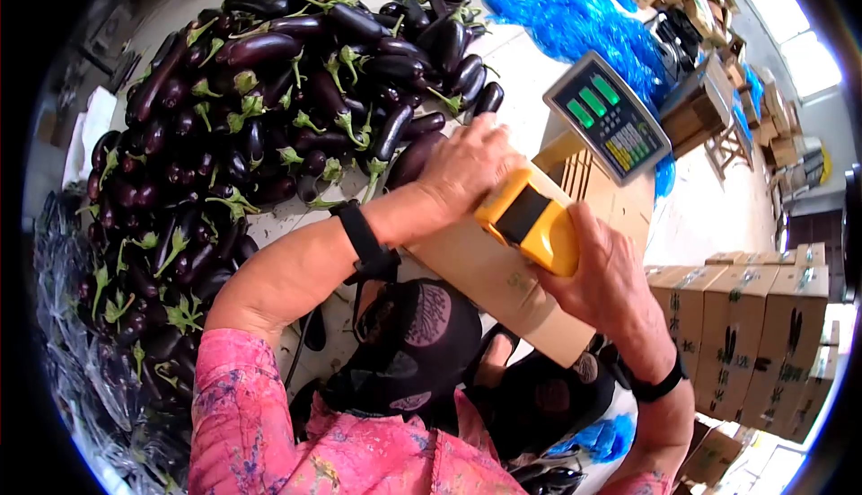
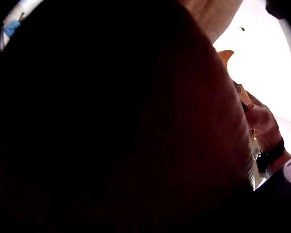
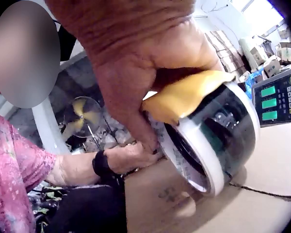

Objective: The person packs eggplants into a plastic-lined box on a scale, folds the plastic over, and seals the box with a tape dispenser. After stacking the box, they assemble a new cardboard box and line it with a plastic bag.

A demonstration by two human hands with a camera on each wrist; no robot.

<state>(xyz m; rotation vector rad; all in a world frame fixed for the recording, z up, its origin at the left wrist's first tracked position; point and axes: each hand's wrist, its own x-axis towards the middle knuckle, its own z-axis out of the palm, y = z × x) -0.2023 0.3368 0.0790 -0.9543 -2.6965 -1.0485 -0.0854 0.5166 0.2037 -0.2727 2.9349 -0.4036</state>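
Observation:
My right hand (image 1: 597,266) grips a yellow tape dispenser (image 1: 530,218) over a long cardboard box (image 1: 503,293). In the right wrist view, a wide roll of clear packing tape (image 3: 233,131) with pale rims shows under the dispenser's yellow cover, close over the box top. My left hand (image 1: 471,163) rests on the box near its far left edge, just beyond the dispenser, its fingertips partly hidden. A dark close surface fills most of the left wrist view; my right hand (image 2: 262,121) shows at its right side.
A big heap of eggplants (image 1: 269,109) spreads over the floor at left. A scale display (image 1: 606,118) with green digits stands behind the box. Stacked printed cartons (image 1: 736,333) rise at right, and blue plastic film (image 1: 566,10) lies at the back.

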